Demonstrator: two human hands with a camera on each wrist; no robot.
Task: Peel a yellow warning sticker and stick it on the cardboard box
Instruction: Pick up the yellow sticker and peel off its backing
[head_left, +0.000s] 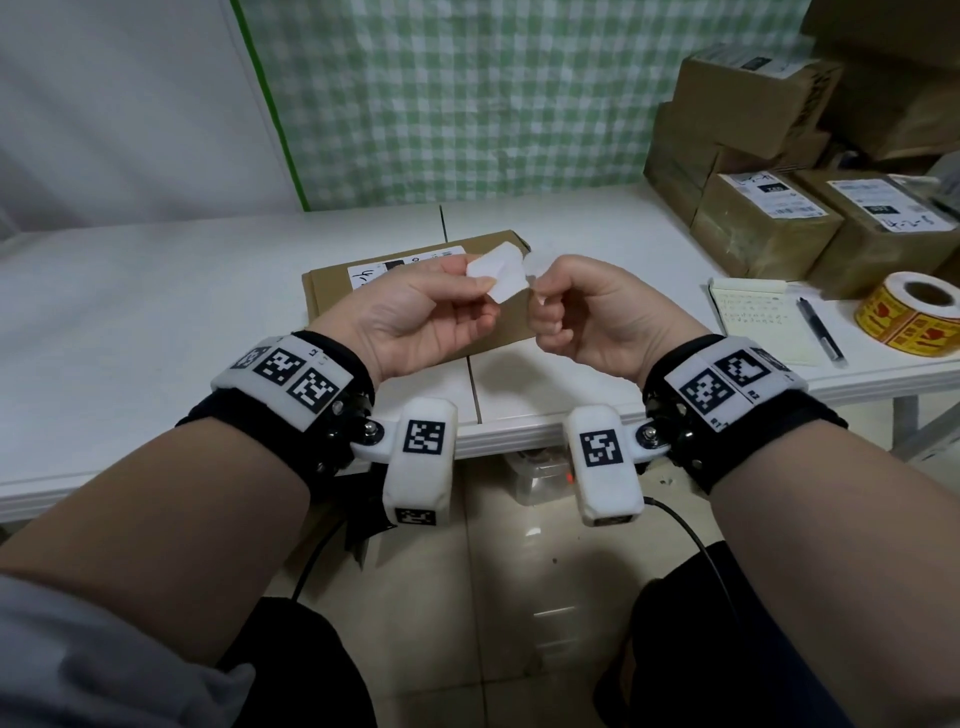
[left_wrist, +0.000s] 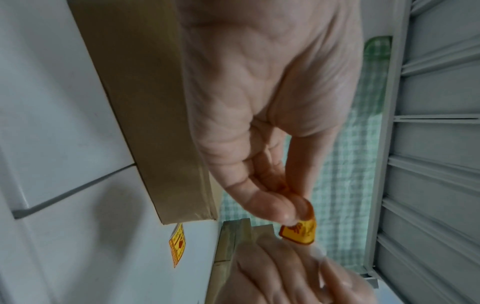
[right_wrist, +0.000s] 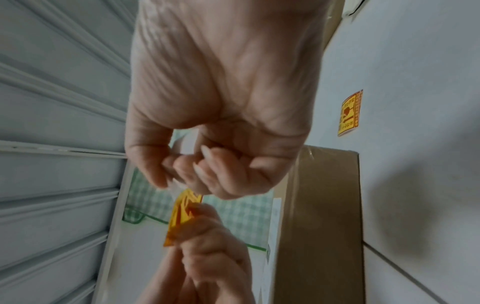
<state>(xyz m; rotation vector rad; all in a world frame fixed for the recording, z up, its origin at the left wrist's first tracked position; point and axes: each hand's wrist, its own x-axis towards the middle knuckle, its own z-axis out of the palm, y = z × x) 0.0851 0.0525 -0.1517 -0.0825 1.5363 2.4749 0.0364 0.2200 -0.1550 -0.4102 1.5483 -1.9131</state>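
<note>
Both hands are raised above a flat cardboard box (head_left: 415, 312) that lies on the white table and has a white shipping label on top. My left hand (head_left: 483, 283) pinches the yellow warning sticker (head_left: 498, 278) between thumb and fingers. In the head view only the sticker's white back shows; its yellow printed face (left_wrist: 298, 230) shows in the left wrist view. My right hand (head_left: 537, 291) is curled and pinches the pale backing paper (head_left: 540, 262) at the sticker's edge (right_wrist: 182, 214). The two hands are almost touching.
A roll of yellow warning stickers (head_left: 914, 322) stands at the table's right edge, beside a notepad (head_left: 758, 322) and a pen (head_left: 821, 330). Stacked cardboard parcels (head_left: 769, 223) fill the back right. Another yellow sticker (right_wrist: 349, 114) lies flat on the table near the box's right corner.
</note>
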